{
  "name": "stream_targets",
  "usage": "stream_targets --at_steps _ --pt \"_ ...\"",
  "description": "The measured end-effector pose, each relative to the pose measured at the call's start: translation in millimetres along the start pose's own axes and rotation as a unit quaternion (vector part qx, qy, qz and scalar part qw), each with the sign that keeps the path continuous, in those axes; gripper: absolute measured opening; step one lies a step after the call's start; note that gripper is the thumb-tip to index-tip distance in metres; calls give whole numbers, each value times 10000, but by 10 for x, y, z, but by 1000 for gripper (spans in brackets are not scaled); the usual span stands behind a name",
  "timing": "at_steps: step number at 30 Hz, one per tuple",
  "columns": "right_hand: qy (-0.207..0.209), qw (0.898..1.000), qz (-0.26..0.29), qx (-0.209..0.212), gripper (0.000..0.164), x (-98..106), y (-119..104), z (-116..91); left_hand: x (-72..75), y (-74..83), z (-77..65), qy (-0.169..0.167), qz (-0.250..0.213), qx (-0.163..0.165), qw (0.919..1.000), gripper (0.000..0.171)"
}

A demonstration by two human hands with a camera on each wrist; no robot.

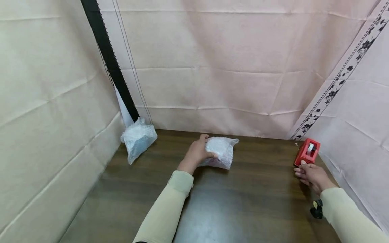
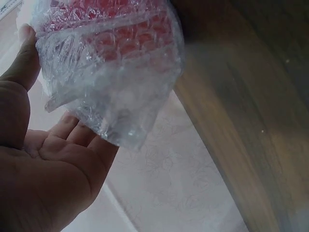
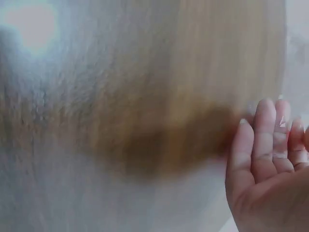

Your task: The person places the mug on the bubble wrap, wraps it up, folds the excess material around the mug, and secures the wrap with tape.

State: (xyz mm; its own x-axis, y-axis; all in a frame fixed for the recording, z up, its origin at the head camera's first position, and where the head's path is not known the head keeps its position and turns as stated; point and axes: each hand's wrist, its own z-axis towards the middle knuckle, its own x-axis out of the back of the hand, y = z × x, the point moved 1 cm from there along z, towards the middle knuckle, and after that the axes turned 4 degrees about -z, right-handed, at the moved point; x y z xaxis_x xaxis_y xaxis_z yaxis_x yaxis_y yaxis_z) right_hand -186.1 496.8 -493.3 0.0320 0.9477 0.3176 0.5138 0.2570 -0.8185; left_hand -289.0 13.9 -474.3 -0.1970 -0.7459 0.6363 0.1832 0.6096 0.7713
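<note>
My left hand (image 1: 198, 152) grips the near-left side of a bubble-wrapped package (image 1: 222, 152), thumb and fingers spread around it. Something red shows through its clear wrap (image 2: 128, 41) in the left wrist view. At the right, my right hand (image 1: 313, 175) is at the near end of a red tape dispenser (image 1: 307, 152), thumb tip right at its edge. The right wrist view shows that hand's fingers (image 3: 264, 130) loosely extended, with no object between them. A roll of tape sits inside the dispenser's frame.
A second bubble-wrapped package (image 1: 139, 139), bluish inside, stands in the back left corner of the brown wooden table (image 1: 243, 202). Pale cloth walls (image 1: 228, 67) enclose the table at the back and both sides. A small white scrap (image 1: 296, 144) lies near the back edge.
</note>
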Motion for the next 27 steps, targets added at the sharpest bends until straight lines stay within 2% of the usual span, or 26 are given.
stream_targets --at_steps 2,4,6,9,13,16,19,21,24,27 --pt "-333 9993 134 40 47 -42 -73 -30 4 -14 12 -46 3 -75 10000 102" --pt "-586 9982 7 119 40 -151 -197 -56 21 -18 29 -20 -15 -193 9998 104" --pt "-789 9960 -263 329 39 -337 -345 -69 35 -16 35 23 -15 -278 9996 106" --pt "-823 9893 -785 909 39 -715 -648 -85 36 -7 23 70 -37 -320 9995 110" --pt "-891 9675 -1398 1911 39 -1285 -1165 -68 5 0 -5 94 -152 -228 9996 112" --pt "-1358 9426 -1817 2451 34 -1719 -1558 -25 -18 -18 -15 138 -204 -115 9996 114" --pt "-1827 9251 -2076 2604 31 -2076 -1837 7 -55 -21 -24 144 -200 -36 9997 114" --pt "-1997 9188 -2189 2608 30 -2251 -1971 10 -72 -11 -22 128 -149 -37 9998 113" --pt "-2100 9173 -2191 2577 32 -2407 -2109 11 -67 -3 -13 86 -73 -66 9999 112" --pt "-2319 9173 -1980 2561 32 -2480 -2202 18 -10 -16 -7 108 29 -13 9999 111"
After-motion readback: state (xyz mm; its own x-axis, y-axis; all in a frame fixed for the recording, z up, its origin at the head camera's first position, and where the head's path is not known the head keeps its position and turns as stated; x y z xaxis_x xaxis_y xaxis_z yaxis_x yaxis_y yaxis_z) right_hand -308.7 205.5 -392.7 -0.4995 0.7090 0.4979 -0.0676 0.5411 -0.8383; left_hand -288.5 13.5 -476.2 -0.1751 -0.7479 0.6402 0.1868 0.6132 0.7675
